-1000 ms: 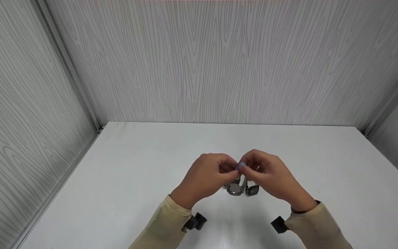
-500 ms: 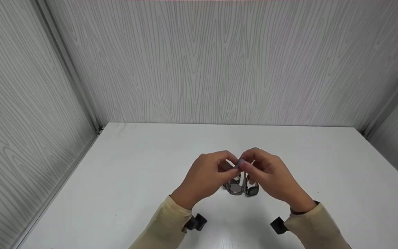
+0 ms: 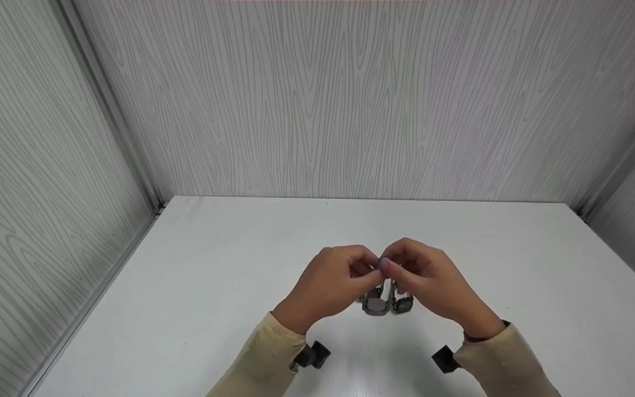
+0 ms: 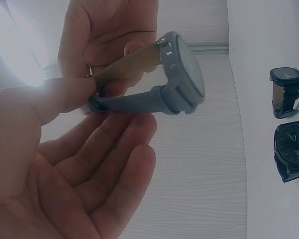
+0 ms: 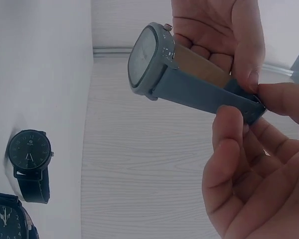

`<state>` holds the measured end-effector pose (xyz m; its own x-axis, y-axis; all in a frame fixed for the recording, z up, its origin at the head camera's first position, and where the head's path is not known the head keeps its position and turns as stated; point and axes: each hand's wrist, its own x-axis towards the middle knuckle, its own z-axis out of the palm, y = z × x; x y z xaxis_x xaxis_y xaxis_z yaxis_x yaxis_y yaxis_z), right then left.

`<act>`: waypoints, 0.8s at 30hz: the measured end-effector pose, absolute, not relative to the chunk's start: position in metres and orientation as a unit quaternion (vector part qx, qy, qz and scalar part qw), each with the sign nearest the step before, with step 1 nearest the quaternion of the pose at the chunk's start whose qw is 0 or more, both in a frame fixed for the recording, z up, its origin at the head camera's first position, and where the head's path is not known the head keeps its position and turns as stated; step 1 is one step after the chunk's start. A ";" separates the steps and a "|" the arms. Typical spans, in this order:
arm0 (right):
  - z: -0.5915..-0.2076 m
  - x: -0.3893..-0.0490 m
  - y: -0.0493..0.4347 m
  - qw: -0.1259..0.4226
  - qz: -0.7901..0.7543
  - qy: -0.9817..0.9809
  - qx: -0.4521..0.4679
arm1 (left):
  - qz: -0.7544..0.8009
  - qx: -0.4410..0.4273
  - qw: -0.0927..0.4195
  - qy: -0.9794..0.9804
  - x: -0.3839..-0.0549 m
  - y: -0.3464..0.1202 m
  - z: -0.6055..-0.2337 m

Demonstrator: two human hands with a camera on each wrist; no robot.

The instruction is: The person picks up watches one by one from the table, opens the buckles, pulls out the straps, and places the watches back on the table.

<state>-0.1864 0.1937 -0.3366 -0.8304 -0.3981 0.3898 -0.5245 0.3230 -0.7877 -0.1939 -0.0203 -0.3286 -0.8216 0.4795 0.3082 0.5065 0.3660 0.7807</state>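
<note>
Both hands meet above the white table, holding a grey-blue wristwatch (image 5: 202, 94) by the end of its looped strap. My left hand (image 3: 331, 281) pinches the strap between thumb and fingertips. From the other side, my right hand (image 3: 433, 284) pinches it at the same spot, its thumb over the strap end. The pale dial (image 5: 142, 57) hangs away from the fingers, and the strap's inner side is tan. In the wrist views the strap's joined end is partly covered by fingertips; whether the buckle is fastened, I cannot tell.
Two dark watches stand on the table beyond the hands: one with a round black dial (image 5: 30, 152), one with a squarish dial (image 5: 5, 216). White wood-grain panels (image 3: 317, 99) enclose the table (image 3: 229, 237) at the back and sides.
Both hands stay in nearly the same place, with small shifts of the fingertips at the strap end. The held watch's case hangs slightly lower than before.
</note>
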 end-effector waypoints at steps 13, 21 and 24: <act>-0.334 -0.188 0.194 0.057 0.480 -0.831 0.275 | -0.467 -0.296 0.011 -0.833 -0.195 -0.021 -0.329; -0.336 -0.188 0.196 0.060 0.488 -0.827 0.272 | -0.486 -0.294 -0.002 -0.823 -0.195 -0.020 -0.329; -0.338 -0.189 0.197 0.067 0.488 -0.826 0.274 | -0.492 -0.290 -0.006 -0.821 -0.194 -0.020 -0.330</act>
